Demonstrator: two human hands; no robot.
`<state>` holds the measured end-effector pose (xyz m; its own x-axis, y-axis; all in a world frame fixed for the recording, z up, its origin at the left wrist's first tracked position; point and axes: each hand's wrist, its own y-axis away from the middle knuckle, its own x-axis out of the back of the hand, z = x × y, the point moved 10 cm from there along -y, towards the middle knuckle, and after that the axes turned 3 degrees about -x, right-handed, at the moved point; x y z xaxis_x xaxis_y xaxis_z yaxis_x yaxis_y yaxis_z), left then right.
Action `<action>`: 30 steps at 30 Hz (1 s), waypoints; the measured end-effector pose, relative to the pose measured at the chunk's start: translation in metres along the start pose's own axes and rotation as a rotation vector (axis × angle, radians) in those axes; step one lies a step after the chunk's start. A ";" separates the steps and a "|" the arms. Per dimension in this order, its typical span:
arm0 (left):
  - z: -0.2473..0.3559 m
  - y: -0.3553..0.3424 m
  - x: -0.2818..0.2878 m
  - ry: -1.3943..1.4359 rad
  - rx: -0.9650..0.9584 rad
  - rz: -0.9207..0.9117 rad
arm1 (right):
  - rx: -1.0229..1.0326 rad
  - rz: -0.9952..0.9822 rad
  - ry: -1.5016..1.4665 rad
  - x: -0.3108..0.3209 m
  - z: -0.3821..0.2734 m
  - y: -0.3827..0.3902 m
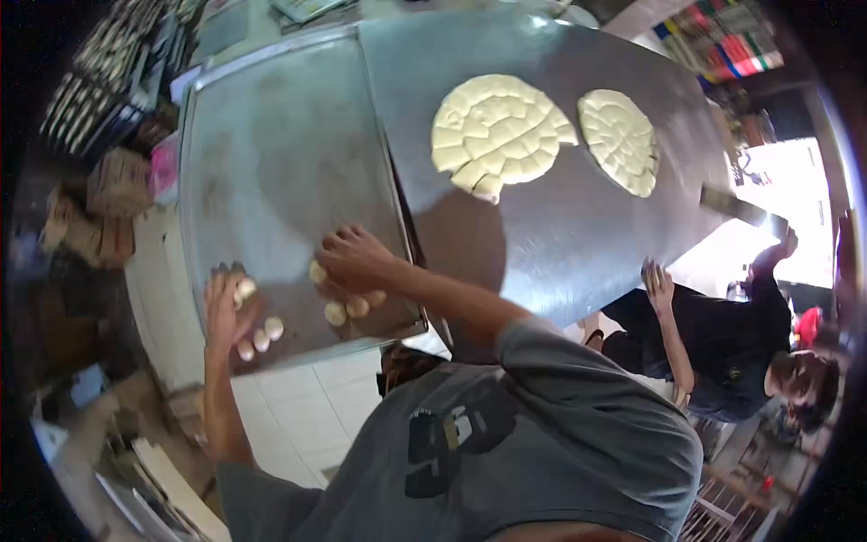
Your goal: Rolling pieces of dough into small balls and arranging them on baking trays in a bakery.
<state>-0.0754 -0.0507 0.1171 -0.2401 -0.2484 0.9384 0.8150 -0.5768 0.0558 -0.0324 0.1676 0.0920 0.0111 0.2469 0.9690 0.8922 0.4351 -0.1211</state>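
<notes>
A shallow metal baking tray (271,117) lies in front of me on the left. At its left side, the fingers of my left hand (222,312) curl round a small pale dough ball (245,289). Close by that hand, several more dough balls (262,341) sit in a short row near the tray's front edge. My right hand (352,257) is bent downward over the tray, its fingers closed on a dough ball (316,272). Below its wrist, more dough balls (336,313) rest on the tray; the forearm partly covers this group.
On the steel table (542,235) at right lie two flat dough rounds (497,131) cut into pieces. A person in dark clothes (722,348) stands at the right edge, one hand on the table, the other holding a flat tool (733,204). Cardboard boxes (117,185) stand left.
</notes>
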 end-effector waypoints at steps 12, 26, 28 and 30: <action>0.253 -0.019 -0.073 1.079 -0.115 0.307 | -1.097 0.656 -0.404 0.016 0.275 0.218; 0.474 -0.047 -0.168 0.687 -0.377 -0.052 | -0.584 -0.021 -1.224 0.076 0.169 0.337; 0.461 -0.036 -0.203 0.972 0.021 -0.261 | -0.474 -0.144 -1.279 0.073 0.165 0.331; 0.477 -0.031 -0.181 0.965 0.060 -0.340 | -0.401 -0.221 -1.212 0.074 0.182 0.340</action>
<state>0.1941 0.3836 0.1085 -0.7640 -0.6145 0.1968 0.6431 -0.7002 0.3100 0.1898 0.4910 0.0836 -0.3783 0.9175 0.1225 0.8972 0.3309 0.2923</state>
